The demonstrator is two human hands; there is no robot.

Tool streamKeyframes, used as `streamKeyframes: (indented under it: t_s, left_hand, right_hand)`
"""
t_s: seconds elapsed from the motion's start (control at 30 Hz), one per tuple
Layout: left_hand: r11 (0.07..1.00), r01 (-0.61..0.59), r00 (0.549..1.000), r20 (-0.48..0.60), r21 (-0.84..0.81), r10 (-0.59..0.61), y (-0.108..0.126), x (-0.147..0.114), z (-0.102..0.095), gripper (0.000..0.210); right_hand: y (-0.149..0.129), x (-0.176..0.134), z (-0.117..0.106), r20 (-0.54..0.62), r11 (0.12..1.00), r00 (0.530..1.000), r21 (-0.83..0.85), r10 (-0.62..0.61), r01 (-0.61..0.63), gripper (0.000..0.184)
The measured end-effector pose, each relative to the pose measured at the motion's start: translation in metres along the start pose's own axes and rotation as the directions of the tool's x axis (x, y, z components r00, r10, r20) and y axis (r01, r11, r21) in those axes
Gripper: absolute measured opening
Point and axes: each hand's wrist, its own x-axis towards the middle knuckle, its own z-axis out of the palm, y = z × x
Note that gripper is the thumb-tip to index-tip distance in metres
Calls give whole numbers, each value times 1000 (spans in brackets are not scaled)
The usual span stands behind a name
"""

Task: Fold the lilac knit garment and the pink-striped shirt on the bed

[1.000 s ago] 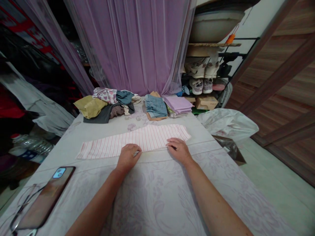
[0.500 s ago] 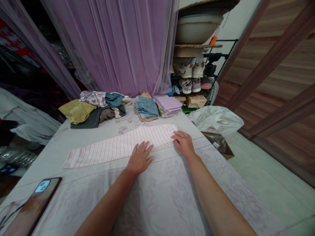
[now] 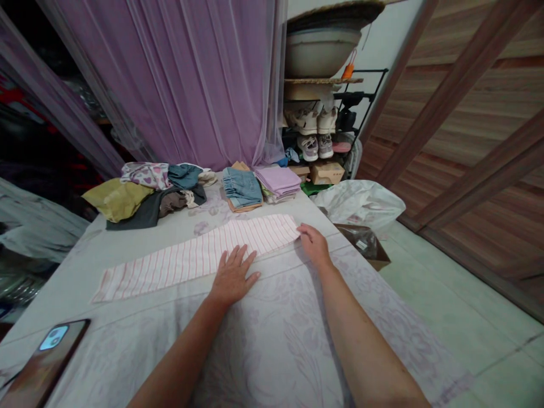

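Note:
White trousers with thin red stripes [image 3: 170, 264] lie folded into a long strip across the bed, narrow at the left and wider at the right. My left hand [image 3: 233, 276] rests flat on the lower edge near their middle, fingers spread. At the right end, my right hand [image 3: 313, 242] pinches the corner of the trousers between thumb and fingers. Its other fingers are curled and partly hidden.
Behind the trousers lie a loose heap of clothes [image 3: 140, 198], folded denim [image 3: 243, 187] and a folded purple cloth [image 3: 278, 179]. A phone [image 3: 46, 362] lies at front left. Beyond the bed's right edge are a plastic bag [image 3: 361, 203], an open box [image 3: 378, 260] and a shoe rack [image 3: 369, 96].
My right hand has closed its fingers into a pinch on the trousers' right corner. The left hand stays flat on the cloth. The whole view has shifted slightly.

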Motion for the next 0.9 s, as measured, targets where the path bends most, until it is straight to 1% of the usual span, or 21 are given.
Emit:
streamKeyframes:
  t_s: [0.07,0.13,0.23,0.33,0.47,0.53,0.63,0.67,0.73,0.8,0.9]
  left_hand:
    - [1000,1,1000,-13,1,-1,0,0,1,57]
    - [1000,0,1000,-20,5,0,0,0,2,56]
    - [1000,-2,999,-34,7,2,0,-1,1,55]
    - [1000,0,999,-36,13,0,1,-1,-1,55]
    - [999,10,1000,-12,32,-9,3,-2,-5,55]
    - [999,12,1000,-15,36,-11,4,-2,-5,55]
    - [999,12,999,-34,34,-11,4,-2,-4,55]
    - [999,15,999,-32,30,-14,5,-2,-4,55]
    - [1000,24,1000,-9,17,-24,6,-3,-6,55]
    - [999,36,999,26,-6,-36,6,-2,-11,55]
    - [997,39,997,73,-72,-34,1,8,-26,49]
  right_hand:
    - [-8,5,-4,-14,989,993,-83,120,-121,36]
    - [-18,12,-6,1,969,984,-177,178,-175,42]
    - [-35,28,-4,106,934,959,-276,264,-227,50]
    - [-46,45,0,209,898,903,-325,376,-298,46]
    - [-50,60,3,327,892,834,-255,444,-374,39]
    - [-52,63,5,351,895,824,-203,446,-398,37]
    - [-58,64,7,377,883,806,-77,455,-462,36]
    - [-61,65,8,389,869,795,-31,466,-494,38]
    - [-65,66,10,409,825,763,42,501,-564,47]
    - [-68,69,11,423,773,723,78,546,-630,53]
    - [-67,76,11,449,718,670,87,591,-691,47]
